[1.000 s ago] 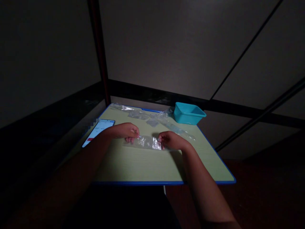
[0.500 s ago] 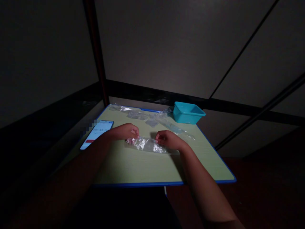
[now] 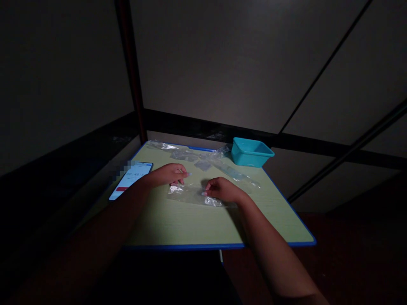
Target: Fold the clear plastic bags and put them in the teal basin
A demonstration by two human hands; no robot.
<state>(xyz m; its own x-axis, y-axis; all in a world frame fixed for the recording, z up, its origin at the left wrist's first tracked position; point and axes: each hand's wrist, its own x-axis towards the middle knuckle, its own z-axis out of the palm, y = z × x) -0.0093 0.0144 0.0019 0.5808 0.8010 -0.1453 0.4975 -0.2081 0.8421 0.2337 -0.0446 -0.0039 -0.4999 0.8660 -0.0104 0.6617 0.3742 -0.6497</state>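
A clear plastic bag (image 3: 190,194) lies across the table, wrinkled and shiny at both ends. Above its left end is my left hand (image 3: 174,173), thumb stretched out to the right and fingers apart, with the lower fingertips close to the bag's upper edge. My right hand (image 3: 222,189) is at the bag's right part, fingers curled and thumb low against the film. It appears to pinch the bag, though the exact grip is hard to make out in the dim light.
More clear plastic bags (image 3: 203,164) lie spread along the back of the blue-edged table (image 3: 190,226). A turquoise basket (image 3: 251,159) stands at the back right corner. On the left a phone (image 3: 130,180) with a lit timer lies partly behind my left forearm.
My left hand has let go of the bag's upper edge and its fingers have spread. The bag now lies flatter. My right hand has shifted slightly down and left.
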